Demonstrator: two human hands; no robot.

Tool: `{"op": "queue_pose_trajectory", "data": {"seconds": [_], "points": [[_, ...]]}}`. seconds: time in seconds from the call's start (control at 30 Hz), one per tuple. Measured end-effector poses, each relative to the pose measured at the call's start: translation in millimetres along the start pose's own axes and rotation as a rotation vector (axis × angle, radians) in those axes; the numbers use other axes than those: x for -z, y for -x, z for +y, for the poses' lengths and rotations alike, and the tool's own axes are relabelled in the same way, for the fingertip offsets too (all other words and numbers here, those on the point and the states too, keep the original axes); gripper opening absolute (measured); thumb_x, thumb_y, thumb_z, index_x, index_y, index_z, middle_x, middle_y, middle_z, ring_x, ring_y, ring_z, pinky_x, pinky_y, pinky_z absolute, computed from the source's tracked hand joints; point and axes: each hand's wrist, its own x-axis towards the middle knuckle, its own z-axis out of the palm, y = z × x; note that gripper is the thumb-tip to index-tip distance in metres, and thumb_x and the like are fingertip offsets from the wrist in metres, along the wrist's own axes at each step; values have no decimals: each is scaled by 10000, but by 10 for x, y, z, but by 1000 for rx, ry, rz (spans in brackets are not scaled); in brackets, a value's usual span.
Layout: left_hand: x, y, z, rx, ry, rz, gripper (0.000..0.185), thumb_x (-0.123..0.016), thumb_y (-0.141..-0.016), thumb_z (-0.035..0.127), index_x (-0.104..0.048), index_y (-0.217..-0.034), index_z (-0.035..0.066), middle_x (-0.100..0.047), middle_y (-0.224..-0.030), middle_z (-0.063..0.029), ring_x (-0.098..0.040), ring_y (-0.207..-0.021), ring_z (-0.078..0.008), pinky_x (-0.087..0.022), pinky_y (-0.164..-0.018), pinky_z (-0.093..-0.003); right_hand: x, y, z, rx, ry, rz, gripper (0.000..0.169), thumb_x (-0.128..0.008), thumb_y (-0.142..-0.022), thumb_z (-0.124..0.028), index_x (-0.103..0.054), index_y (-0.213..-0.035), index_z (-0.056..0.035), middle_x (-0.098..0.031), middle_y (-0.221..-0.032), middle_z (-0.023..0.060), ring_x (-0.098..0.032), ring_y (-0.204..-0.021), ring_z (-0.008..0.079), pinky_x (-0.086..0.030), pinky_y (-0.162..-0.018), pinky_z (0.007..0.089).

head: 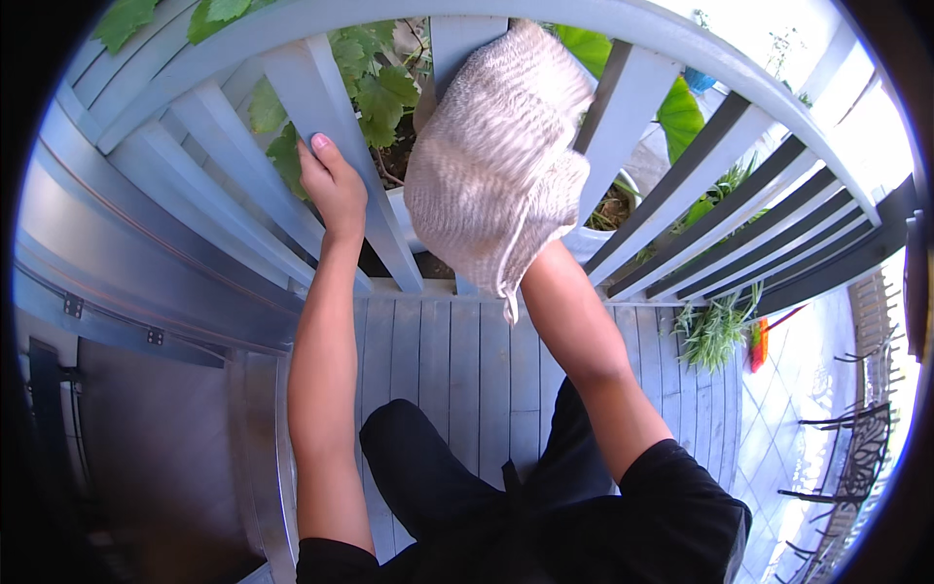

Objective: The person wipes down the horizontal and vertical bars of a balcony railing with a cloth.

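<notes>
My left hand (337,191) grips a grey railing slat (328,124). Its thumb lies on the slat's face and its fingers bend behind the left edge. A beige ribbed cloth (496,160) with a white hanging loop is draped over my right hand, so the fingers are hidden; only the wrist (547,266) shows below the hem. The cloth lies against another slat (467,51), covering most of it. Above both hands runs the curved-looking top rail (350,22) of the railing.
Behind the slats are broad green leaves (383,102) and a white plant pot (620,201). Grey boards (467,350) form the floor below. A spider plant (719,332) and a red-orange broom head (759,347) are at the right. A hinged metal panel (146,233) flanks the left side.
</notes>
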Motion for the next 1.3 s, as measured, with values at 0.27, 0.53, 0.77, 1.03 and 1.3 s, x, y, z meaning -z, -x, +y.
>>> {"op": "queue_pose_trajectory", "data": {"seconds": [0.27, 0.53, 0.77, 1.03, 1.3], "points": [[-48, 46, -27, -1, -12, 70, 408, -353, -1051, 338, -506, -923, -17, -558, -804, -74, -506, -732, -166, -430, -692, -320, -921, 1312, 554, -300, -190, -314, 382, -715, -748, -106, -639, -1120, -61, -655, -1027, 125, -624, -957, 199, -490, -832, 313], [-95, 38, -47, -57, -73, 56, 437, -351, -1047, 354, -521, -915, -27, -583, -769, -141, -544, -685, -248, -446, -662, -380, -1327, 1804, 856, -786, -859, -170, 180, -634, -787, 38, -678, -955, -6, -703, -814, 141, -672, -766, 165, -523, -719, 256], [66, 21, 72, 61, -165, -1, 404, -373, -1042, 343, -518, -1020, -33, -623, -840, -178, -600, -787, -334, -454, -740, -443, -214, 1380, -235, -543, 6, -286, 426, -749, -735, -199, -597, -1080, 1, -666, -999, 129, -647, -885, 261, -497, -869, 356], [764, 1744, 740, 1004, 727, -93, 470, -473, -1007, 410, -484, -1349, 87, -553, -1272, -90, -524, -1181, -237, -455, -1003, -392, 527, 1115, -978, 90, 249, -918, 391, -668, -802, -215, -590, -1104, 20, -629, -1110, 168, -583, -1068, 302, -460, -936, 395], [1109, 2215, 956, 1121, 692, -100, 602, -549, -945, 423, -392, -1422, 90, -489, -1355, -111, -498, -1219, -251, -465, -993, -412, 777, 1742, -423, 459, -251, -704, 296, -564, -905, -86, -632, -1181, -3, -637, -1194, 168, -529, -1241, 335, -451, -1032, 420]]}}
